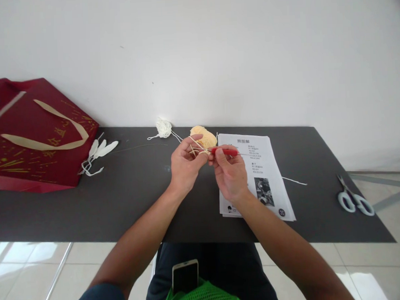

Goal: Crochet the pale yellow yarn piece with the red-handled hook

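Yarn work is in progress above the middle of a dark table (pixel 132 188), with both hands close together. Left hand (pixel 185 164): thumb and fingers pinch a small bit of pale yarn (pixel 203 152), a strand drawn over the raised index finger. Right hand (pixel 231 173): thumb and fingers grip a red-handled crochet hook (pixel 225 152) — its handle lies nearly level, and its working end points at the pinched yarn, too small to make out. Just behind the hands sits a cream yarn ball (pixel 204 135); a white yarn ball (pixel 163 127) lies to its left, strands running from it toward the left hand. Printed pattern sheets (pixel 280 199) lie partly under the right hand. Scissors (pixel 353 198) rest near the table's right end — well apart from a dark red gift bag (pixel 54 143) and white leaf-shaped pieces (pixel 102 149) at the left.
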Motion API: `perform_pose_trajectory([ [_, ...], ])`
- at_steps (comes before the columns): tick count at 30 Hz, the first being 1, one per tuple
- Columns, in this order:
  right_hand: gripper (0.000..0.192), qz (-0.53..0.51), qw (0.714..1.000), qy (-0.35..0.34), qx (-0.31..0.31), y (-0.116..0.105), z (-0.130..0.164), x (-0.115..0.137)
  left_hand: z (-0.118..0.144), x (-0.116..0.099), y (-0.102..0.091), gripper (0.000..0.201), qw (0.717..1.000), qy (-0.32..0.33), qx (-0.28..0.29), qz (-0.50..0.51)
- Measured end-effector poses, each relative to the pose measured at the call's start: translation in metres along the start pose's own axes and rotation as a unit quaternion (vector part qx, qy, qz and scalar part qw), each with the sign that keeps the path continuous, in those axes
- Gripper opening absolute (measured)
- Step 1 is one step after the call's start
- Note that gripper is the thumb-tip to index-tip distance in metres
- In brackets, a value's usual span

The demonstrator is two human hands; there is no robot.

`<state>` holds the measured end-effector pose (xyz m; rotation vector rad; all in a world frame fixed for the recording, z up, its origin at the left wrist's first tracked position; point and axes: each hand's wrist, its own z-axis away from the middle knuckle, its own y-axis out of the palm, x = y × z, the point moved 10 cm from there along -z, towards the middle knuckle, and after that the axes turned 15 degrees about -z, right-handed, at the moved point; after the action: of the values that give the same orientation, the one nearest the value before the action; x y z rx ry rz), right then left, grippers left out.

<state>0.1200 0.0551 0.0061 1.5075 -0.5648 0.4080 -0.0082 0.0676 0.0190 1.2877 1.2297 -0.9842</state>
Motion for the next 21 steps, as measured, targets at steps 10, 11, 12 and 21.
perform_pose_trajectory([
  [10,0.019,0.024,0.999,-0.020,0.023,0.004,0.002,0.015,0.003,-0.007,-0.008,0.041,0.998,0.030,-0.040,-0.048],
  [11,0.021,0.030,0.999,-0.024,0.024,0.005,0.002,0.017,0.003,-0.008,-0.008,0.041,0.997,0.035,-0.042,-0.051],
  [12,0.021,0.034,0.999,-0.030,0.026,0.005,0.002,0.020,0.003,-0.010,-0.009,0.041,0.997,0.040,-0.044,-0.053],
  [21,0.019,0.045,0.995,-0.075,0.037,0.004,0.002,0.034,0.005,-0.015,-0.011,0.039,0.995,0.057,-0.051,-0.064],
])
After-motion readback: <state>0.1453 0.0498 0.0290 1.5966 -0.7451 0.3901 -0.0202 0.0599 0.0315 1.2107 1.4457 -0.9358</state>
